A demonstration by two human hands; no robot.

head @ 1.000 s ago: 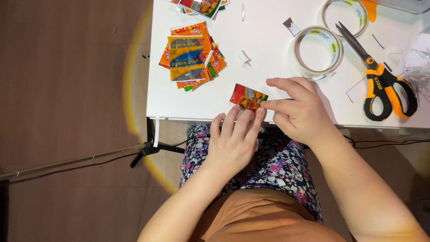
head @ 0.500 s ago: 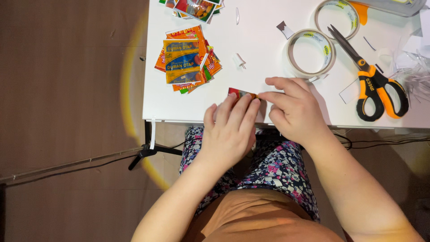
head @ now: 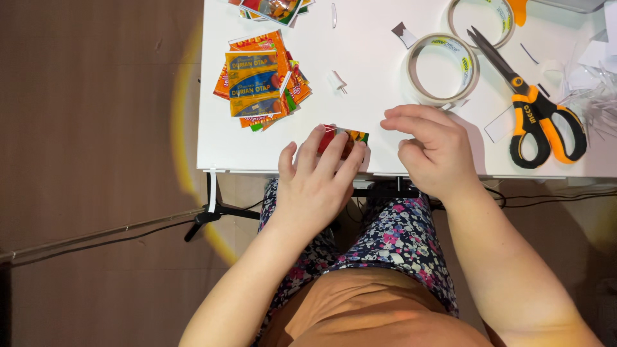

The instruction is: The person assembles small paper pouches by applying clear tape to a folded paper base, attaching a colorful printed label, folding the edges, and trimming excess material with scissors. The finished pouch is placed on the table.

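Overhead view, looking down at your lap and the near edge of a white table [head: 385, 26]. Your left hand [head: 315, 186] lies palm down at the table's front edge, fingers [head: 334, 151] stretched forward and slightly fanned, tips pressing on a small folded wrapper piece [head: 350, 136], red w/ orange and green print. The piece lies flat on the table near the front edge, roughly centre of frame, mostly covered by those fingertips; only its upper right part shows.

Your right hand [head: 434, 151] sits just beside it, to the right, apart from the piece. Its fingers are curled and bunched together, index pointing left toward the piece, thumb tucked under. Can't tell if it pinches anything.

Around the hands:
- Stack of flattened snack wrappers [head: 257, 83], orange, yellow and blue, at the table's left side, well apart from both hands.
- More printed wrappers [head: 273, 8] at the top edge, cut off by the frame.
- Roll of clear tape [head: 442, 67] just above your right hand, near its knuckles; a 2nd tape roll [head: 485, 16] behind it.
- Scissors [head: 536, 115] w/ orange and black handles, right of the tape, blades shut, tips pointing up-left.
- Small paper scraps [head: 498, 125] and clear plastic bits [head: 594, 83] at far right.

Below the table: floral fabric [head: 392, 244] over your legs, brown floor [head: 96, 160], a black cable [head: 96, 231] running left.
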